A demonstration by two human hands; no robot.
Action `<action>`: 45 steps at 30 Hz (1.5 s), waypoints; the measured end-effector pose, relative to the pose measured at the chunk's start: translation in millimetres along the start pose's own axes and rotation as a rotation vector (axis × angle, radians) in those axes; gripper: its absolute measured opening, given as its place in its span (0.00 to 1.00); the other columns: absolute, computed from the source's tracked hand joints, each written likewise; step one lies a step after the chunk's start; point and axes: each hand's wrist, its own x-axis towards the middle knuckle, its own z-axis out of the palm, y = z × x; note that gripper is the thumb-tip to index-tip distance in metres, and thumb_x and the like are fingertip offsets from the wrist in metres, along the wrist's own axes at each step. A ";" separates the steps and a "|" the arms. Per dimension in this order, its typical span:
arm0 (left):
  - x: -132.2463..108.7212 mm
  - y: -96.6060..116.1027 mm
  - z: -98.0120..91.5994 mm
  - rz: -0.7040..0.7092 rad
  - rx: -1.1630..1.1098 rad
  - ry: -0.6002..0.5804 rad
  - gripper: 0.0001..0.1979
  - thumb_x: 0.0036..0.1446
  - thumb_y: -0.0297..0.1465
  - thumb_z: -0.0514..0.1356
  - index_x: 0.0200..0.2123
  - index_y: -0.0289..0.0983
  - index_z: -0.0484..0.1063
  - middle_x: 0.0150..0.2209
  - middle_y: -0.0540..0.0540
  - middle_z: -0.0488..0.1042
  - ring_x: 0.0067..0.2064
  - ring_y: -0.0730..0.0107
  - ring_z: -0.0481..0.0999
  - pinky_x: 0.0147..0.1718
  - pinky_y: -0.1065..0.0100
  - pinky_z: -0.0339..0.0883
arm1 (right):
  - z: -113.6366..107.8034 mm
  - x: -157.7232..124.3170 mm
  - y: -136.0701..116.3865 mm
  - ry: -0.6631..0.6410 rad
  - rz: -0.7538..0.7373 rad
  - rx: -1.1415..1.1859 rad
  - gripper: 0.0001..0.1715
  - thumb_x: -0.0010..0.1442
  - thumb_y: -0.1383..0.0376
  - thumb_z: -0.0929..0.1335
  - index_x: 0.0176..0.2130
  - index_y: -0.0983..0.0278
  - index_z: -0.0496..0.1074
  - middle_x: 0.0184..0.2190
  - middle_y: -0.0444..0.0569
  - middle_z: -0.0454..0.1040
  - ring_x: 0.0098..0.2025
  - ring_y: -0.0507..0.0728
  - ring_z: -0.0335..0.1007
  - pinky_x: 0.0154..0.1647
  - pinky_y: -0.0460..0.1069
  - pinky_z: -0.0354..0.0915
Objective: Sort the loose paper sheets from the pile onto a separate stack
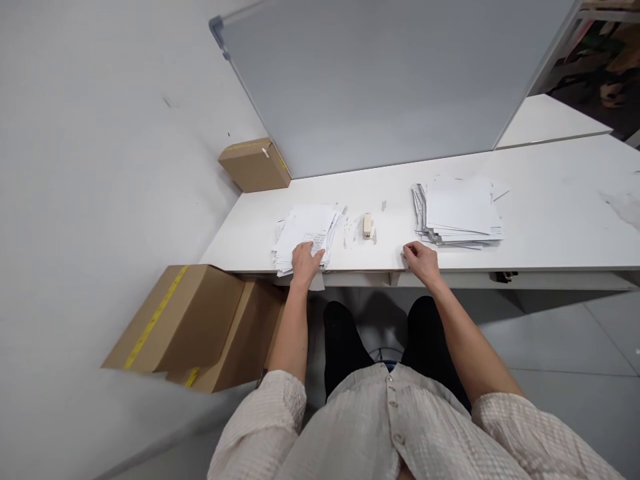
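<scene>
My left hand [305,264] rests on the front part of a loose stack of white papers [304,227], fingers apart, beside some printed lines on a sheet. Near the desk's front edge, my right hand [421,260] lies on the white surface with its fingers curled together; whatever they may hold is too small to make out. A small beige block-like object [367,226] sits between the two stacks. Just beyond my right hand is a second paper stack [460,210], its left edges uneven and greyish.
The white desk [560,213] runs to the right. A whiteboard [390,80] stands along its back. One cardboard box [256,167] sits at the back left corner; larger boxes [200,327] with yellow tape stand left of my legs.
</scene>
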 end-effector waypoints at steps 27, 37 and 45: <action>-72.9 77.8 0.3 -0.022 -0.749 -0.191 0.17 0.58 0.41 0.45 0.30 0.37 0.66 0.24 0.51 0.66 0.27 0.76 0.66 0.27 0.74 0.60 | -3.1 -21.3 -24.8 -0.398 0.418 0.909 0.22 0.45 0.54 0.69 0.37 0.65 0.69 0.33 0.53 0.75 0.34 0.60 0.72 0.32 0.52 0.68; -23.5 1.8 -9.8 0.125 -0.125 0.048 0.18 0.51 0.35 0.56 0.46 0.35 0.65 0.48 0.41 0.67 0.52 0.63 0.63 0.51 0.63 0.56 | -6.4 -8.5 8.5 -0.166 0.363 0.637 0.25 0.40 0.63 0.69 0.40 0.68 0.69 0.37 0.54 0.74 0.34 0.59 0.71 0.32 0.51 0.66; -17.3 -0.8 -15.0 -0.003 -0.158 -0.129 0.21 0.49 0.39 0.56 0.47 0.38 0.65 0.49 0.44 0.67 0.51 0.60 0.65 0.50 0.62 0.57 | -1.7 -6.3 18.6 -0.190 0.309 0.575 0.27 0.42 0.62 0.68 0.43 0.67 0.68 0.40 0.54 0.73 0.37 0.61 0.71 0.33 0.52 0.67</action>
